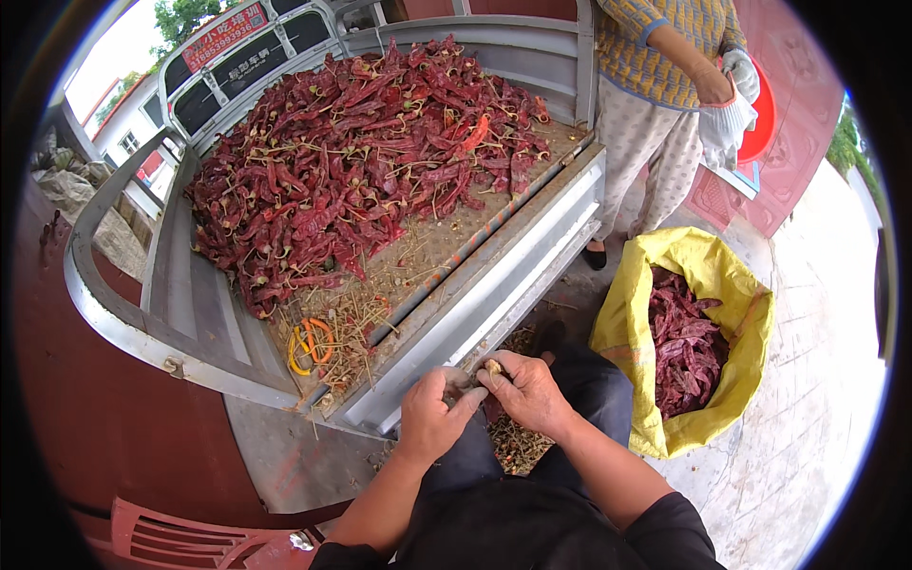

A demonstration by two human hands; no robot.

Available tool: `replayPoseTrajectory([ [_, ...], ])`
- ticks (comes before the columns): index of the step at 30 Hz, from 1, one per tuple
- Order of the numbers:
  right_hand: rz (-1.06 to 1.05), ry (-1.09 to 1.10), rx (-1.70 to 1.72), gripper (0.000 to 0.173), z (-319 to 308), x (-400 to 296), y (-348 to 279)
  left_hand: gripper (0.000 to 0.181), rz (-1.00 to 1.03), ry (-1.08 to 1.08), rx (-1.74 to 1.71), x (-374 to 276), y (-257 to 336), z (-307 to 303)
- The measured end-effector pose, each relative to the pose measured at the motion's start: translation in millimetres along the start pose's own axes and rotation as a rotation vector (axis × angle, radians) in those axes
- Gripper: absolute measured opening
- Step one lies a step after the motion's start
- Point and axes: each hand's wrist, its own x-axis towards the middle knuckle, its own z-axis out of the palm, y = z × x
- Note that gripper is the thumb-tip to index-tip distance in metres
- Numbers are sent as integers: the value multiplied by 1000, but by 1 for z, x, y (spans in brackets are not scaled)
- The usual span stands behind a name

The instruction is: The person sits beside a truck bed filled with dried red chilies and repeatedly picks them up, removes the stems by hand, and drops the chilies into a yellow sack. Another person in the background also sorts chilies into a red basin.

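Observation:
My left hand [436,413] and my right hand [524,392] meet above my lap, just outside the lowered side panel [491,263] of a truck bed. A small pale brown piece [493,368], perhaps a chili stem, is pinched between my right thumb and fingers. The left fingers are curled near it; whether they hold anything is hard to tell. On the truck bed lies a large heap of dried red chili peppers [342,157]. To my right stands an open yellow woven sack [744,335] with dried chili peppers [684,342] inside.
Orange-handled scissors [318,340] lie among loose stems [349,328] at the bed's near corner. More stems [516,445] lie on the ground between my legs. Another person [652,92] stands beyond the sack, near a red basin [761,114]. A metal rail [107,299] curves around the bed's left end.

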Motion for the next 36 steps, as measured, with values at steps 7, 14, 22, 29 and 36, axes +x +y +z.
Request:
replayPoseTrajectory([
  [7,-144,-43,-660,32,-10,-9,-7,20,362,-139,181,23,13,-14],
  [14,-430,-141,-593,28,-15,-6,-7,9,230,-125,-103,19,10,-16],
  [22,-652,-10,-505,27,-3,-7,-2,12,-433,-115,-1130,4,3,6],
  [29,-719,-137,-451,22,-4,-15,0,13,-479,-100,-1485,16,-17,-2],
  [36,-324,-119,-262,17,-13,-34,8,25,48,-150,136,26,-8,-36],
])
